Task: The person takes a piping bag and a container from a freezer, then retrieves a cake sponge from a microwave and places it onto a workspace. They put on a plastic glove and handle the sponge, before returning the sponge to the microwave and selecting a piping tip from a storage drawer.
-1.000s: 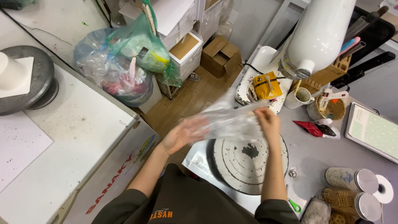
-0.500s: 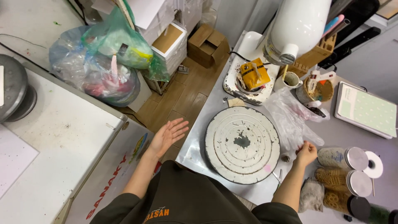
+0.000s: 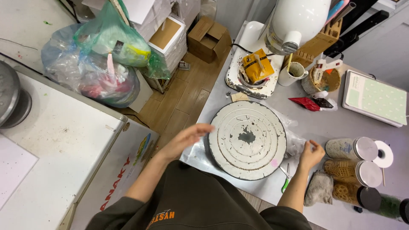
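Neither hand grips anything. The left hand [image 3: 187, 138] is open, fingers extended and together, palm turned toward the round white turntable [image 3: 248, 139], just beside its left edge and above the table rim. The right hand [image 3: 311, 154] is loosely curled with fingers apart, empty, just beside a sheet of clear plastic film [image 3: 294, 142] lying crumpled at the turntable's right edge.

One turntable sits on the grey worktable [image 3: 324, 123], between the two hands. Its top shows concentric rings and one dark patch at centre.

Right of the right hand: three lidded jars [image 3: 351, 149] lying on their sides, one roll of white tape [image 3: 384, 154], one grey cloth [image 3: 317, 189]. One green-handled tool [image 3: 285, 179] is partly hidden under the turntable's edge. The white stand mixer [image 3: 298, 21] is cut off at the top.
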